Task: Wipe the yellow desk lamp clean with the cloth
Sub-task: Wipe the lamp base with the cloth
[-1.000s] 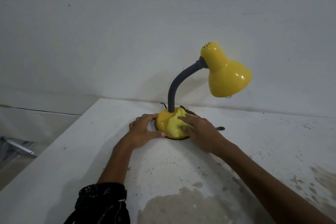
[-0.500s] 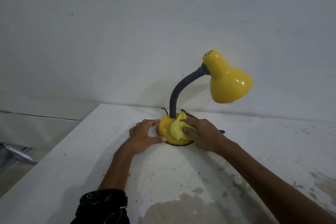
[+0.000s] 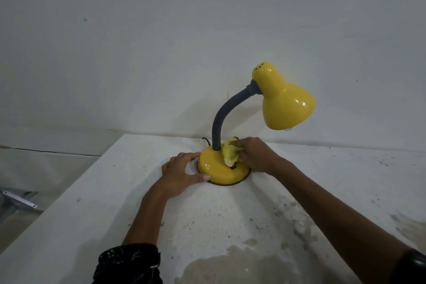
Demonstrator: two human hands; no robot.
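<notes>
The yellow desk lamp stands on a white table, with a round yellow base (image 3: pixel 215 169), a grey flexible neck (image 3: pixel 222 120) and a glossy yellow shade (image 3: pixel 285 104) hanging to the right. My left hand (image 3: pixel 181 172) rests on the table against the base's left edge, thumb and fingers touching it. My right hand (image 3: pixel 255 155) presses a bunched pale yellow cloth (image 3: pixel 229 153) onto the back right of the base, beside the neck's foot. A small red switch (image 3: pixel 233 167) shows just below the cloth.
The white table (image 3: pixel 92 214) is stained and speckled, with a large brownish patch near the front. Its left edge drops to a floor with a metal bracket (image 3: pixel 18 198). A plain white wall (image 3: pixel 161 53) rises close behind the lamp. A dark cord (image 3: pixel 205 140) runs behind the base.
My right hand has slid the cloth from the front of the base up to its back right, uncovering most of the base. My left hand has stayed at the left edge.
</notes>
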